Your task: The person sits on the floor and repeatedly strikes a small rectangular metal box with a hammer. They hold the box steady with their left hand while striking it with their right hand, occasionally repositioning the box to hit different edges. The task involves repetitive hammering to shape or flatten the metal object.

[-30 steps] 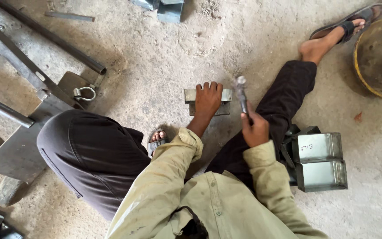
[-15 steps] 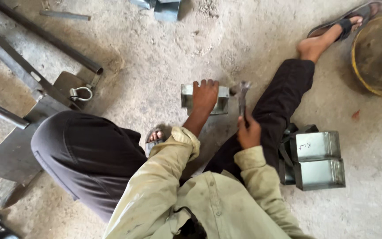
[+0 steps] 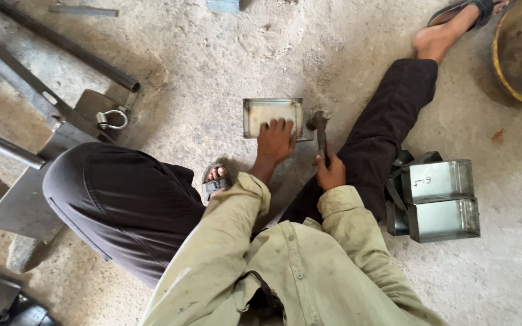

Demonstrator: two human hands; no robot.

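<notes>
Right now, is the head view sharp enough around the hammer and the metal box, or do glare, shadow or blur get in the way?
Head view: soft, even light with no harsh glare; the metal box under the left hand is sharp, the hammer in the right hand slightly soft at its head; a faint shadow lies beneath the legs, and the frame edges bend a little.

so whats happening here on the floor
A person sits on a concrete floor working sheet metal. The left hand presses flat on a shallow metal tray lying on the floor, while the right hand grips a hammer whose head sits at the tray's right edge. Two finished metal boxes stand beside the right leg, and a steel frame lies off to the left.
</notes>
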